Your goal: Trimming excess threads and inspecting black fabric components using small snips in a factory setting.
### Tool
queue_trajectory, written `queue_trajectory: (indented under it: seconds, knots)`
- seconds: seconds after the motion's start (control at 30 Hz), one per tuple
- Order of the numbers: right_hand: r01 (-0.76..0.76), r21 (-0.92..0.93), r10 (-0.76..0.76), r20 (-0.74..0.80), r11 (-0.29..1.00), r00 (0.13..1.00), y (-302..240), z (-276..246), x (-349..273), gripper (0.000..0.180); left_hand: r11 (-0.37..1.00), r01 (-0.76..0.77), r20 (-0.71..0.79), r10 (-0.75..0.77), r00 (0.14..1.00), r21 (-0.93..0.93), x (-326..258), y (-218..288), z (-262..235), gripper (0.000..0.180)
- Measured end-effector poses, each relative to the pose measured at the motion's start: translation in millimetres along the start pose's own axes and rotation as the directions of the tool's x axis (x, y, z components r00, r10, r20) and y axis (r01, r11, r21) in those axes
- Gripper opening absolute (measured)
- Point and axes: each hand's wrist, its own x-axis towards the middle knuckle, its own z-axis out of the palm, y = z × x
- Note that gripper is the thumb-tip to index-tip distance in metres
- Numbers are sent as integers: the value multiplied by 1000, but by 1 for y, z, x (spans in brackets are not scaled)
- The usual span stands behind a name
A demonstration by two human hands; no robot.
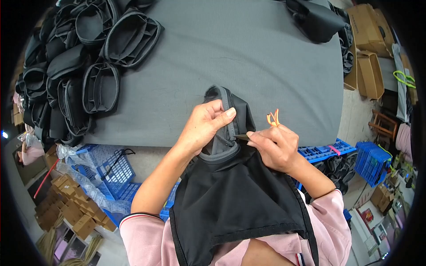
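The black pouch [243, 113] is held up over the near edge of the grey worktop [191, 66], its grey-edged mouth just above the black apron [239, 195]. The left hand [206, 126] grips its rim, thumb pressed on the edging, the other fingers partly hidden behind it. The right hand [277, 146] pinches a slim metal tool [241, 137], its tip at the rim; whether it touches the fabric is unclear. An orange loop [274, 119] stands above that hand. The pouch looks light and soft-walled, probably more apt to fold than to break, with the thicker edging likely the stiffest part. The rim therefore seems the best hold, pinched close beside the tool's tip, with fingertips clear of the metal.
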Motion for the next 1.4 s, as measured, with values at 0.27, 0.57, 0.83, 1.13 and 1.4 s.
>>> queue_trajectory:
  seconds: [0.27,0.57,0.83,1.13,1.4]
  knots:
    - [-140,137,144,-24,981,989,2,-2,6,30,999,-16,-22,15,1000,-36,0,12,6,27]
    - [49,21,-46,-101,999,994,-2,-5,22,23,999,-1,-42,-1,999,-55,-2,21,5,26]
    - [-24,206,43,-87,978,995,-16,-37,28,25,999,40,193,-33,981,-31,-14,35,-10,21]
    - [-569,346,580,82,746,810,15,-19,28,33,659,-601,-368,752,547,453,-78,219,-107,14]
    - [-542,337,535,123,769,836,23,-2,44,20,718,-211,-608,681,408,663,-67,302,-241,80]
